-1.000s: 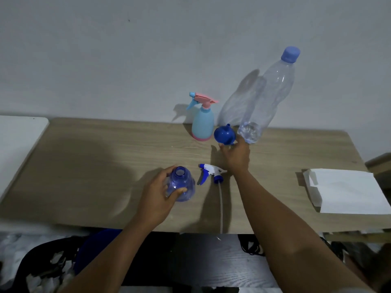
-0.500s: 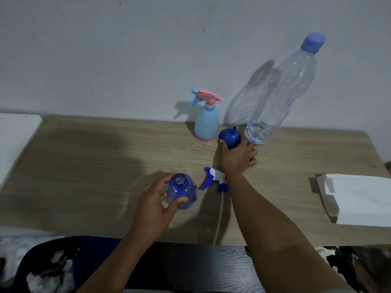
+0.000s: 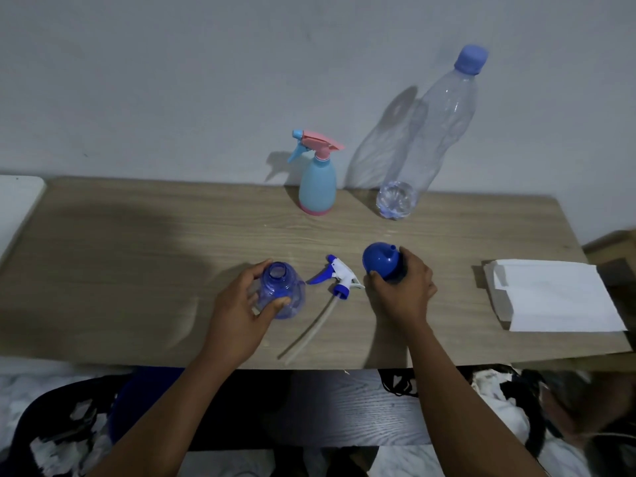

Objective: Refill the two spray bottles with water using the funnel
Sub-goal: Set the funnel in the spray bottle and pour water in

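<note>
My left hand (image 3: 237, 315) grips a clear blue spray bottle (image 3: 282, 292) that stands upright on the wooden table (image 3: 137, 263), its neck open. Its blue and white spray head (image 3: 339, 278) lies just right of it, the dip tube trailing toward the table's front edge. My right hand (image 3: 404, 290) holds the blue funnel (image 3: 380, 265), spout up, just right of the spray head. A light blue spray bottle with a pink trigger (image 3: 317, 182) stands at the back by the wall. Beside it stands a tall clear water bottle (image 3: 430, 142) with a blue cap.
A stack of white paper (image 3: 554, 294) lies at the table's right end. A white surface (image 3: 17, 201) adjoins the table on the left. A grey wall rises right behind the table. Dark cloth and clutter lie below the front edge.
My right hand has carried the funnel from beside the water bottle at the back toward me, to just right of the spray head. My left hand stays on the blue bottle.
</note>
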A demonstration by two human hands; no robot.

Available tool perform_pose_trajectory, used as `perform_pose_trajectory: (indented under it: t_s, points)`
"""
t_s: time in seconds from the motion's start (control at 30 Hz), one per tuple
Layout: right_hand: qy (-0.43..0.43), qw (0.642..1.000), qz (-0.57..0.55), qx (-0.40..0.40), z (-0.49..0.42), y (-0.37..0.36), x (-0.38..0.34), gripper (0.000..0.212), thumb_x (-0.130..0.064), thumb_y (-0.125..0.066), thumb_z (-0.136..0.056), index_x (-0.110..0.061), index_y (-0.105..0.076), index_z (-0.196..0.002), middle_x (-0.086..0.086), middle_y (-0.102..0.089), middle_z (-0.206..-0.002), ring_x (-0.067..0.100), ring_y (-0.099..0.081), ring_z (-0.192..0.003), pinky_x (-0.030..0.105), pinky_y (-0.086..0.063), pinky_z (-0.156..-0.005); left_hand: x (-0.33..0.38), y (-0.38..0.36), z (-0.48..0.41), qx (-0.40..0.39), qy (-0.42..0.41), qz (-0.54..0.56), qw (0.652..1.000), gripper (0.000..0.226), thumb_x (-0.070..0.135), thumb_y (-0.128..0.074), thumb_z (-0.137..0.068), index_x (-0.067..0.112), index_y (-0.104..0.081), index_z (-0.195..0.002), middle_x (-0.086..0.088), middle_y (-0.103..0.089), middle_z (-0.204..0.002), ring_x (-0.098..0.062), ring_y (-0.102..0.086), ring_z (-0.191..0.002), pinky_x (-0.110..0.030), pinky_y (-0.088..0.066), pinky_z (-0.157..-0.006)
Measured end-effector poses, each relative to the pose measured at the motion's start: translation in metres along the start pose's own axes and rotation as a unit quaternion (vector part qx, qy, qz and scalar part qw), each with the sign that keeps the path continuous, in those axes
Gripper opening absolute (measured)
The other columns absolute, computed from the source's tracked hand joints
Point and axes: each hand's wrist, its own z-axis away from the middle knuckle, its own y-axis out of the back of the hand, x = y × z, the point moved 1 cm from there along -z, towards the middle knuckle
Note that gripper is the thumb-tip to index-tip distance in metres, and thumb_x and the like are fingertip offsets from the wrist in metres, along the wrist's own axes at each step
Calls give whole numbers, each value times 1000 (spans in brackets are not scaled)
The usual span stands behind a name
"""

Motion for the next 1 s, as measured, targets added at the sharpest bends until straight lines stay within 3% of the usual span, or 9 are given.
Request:
perform_pose_trajectory:
  t_s: [0.2, 0.27, 0.33, 0.4, 0.47, 0.57, 0.7, 0.87, 1.0]
  points:
    - [-37, 999, -35, -14, 1, 1, -5, 75, -43, -82, -65, -36, -45, -129, 0, -46, -133, 23, -38, -127, 32, -24, -102, 3, -2, 1, 8, 1, -10, 1000, 56, 8, -81, -78, 28, -56, -124, 36, -62, -109, 14, -58, -106, -6, -49, -83]
    - [-20, 996, -81, -2, 4, 8, -10, 71, -41, -86, -63, -34, -45, -121, -5, -50, -125, 17, -51, -117, 36, -41, -100, 2, -3, 1, 8, 0, -5, 1000, 56, 6, -81, -78, 27, -56, -124, 43, -59, -110, 13, -58, -108, -7, -50, -83]
    - [-4, 988, -152, 2, 10, 15, -20, 65, -26, -88, -68, -27, -46, -118, -7, -52, -118, 1, -58, -103, 29, -52, -89, 0, -3, 0, 10, 1, 3, 1000, 56, 3, -80, -78, 27, -57, -122, 41, -60, -111, 12, -58, -109, -10, -51, -86]
    - [9, 974, -225, 13, 18, 22, -33, 56, -7, -82, -74, -17, -48, -117, -1, -53, -119, -12, -58, -92, 13, -50, -77, -2, -3, 0, 13, 5, 14, 1000, 56, 2, -80, -77, 29, -58, -121, 36, -62, -112, 8, -59, -111, -19, -54, -90]
    - [10, 957, -291, 15, 29, 25, -47, 48, -1, -78, -79, -12, -52, -118, 4, -55, -118, -12, -59, -85, 10, -49, -72, -5, -3, -1, 13, 11, 13, 1000, 56, 3, -81, -77, 29, -58, -122, 34, -62, -113, 5, -60, -111, -30, -55, -94]
    - [-6, 921, -389, -27, 51, 26, -70, 40, -5, -77, -82, -14, -61, -117, 6, -60, -113, 0, -64, -84, 16, -53, -73, -8, -1, -2, 15, 17, -1, 1000, 58, 9, -82, -77, 38, -59, -121, 26, -64, -117, -3, -63, -111, -43, -54, -96]
    - [-38, 878, -463, -118, 75, 23, -92, 65, -26, -89, -66, -23, -59, -124, 8, -57, -110, 32, -66, -94, 48, -57, -89, -6, 0, 1, 20, 3, -21, 1000, 57, 19, -82, -75, 38, -59, -123, 20, -66, -119, -8, -64, -112, -48, -54, -95]
    - [33, 903, -399, -155, 92, 32, -123, 56, -7, -87, -71, -12, -56, -117, 6, -63, -100, 29, -64, -89, 56, -54, -87, -1, 1, 4, 25, -11, -33, 999, 55, 30, -77, -72, 51, -55, -118, 25, -64, -117, -4, -62, -111, -44, -55, -93]
    - [164, 940, -229, -192, 90, 43, -148, 61, -28, -88, -71, -19, -62, -125, -6, -67, -119, 4, -65, -106, 33, -59, -88, -5, 0, 4, 21, -6, -51, 998, 49, 34, -67, -70, 36, -56, -117, 11, -66, -113, -10, -64, -105, -46, -55, -87]
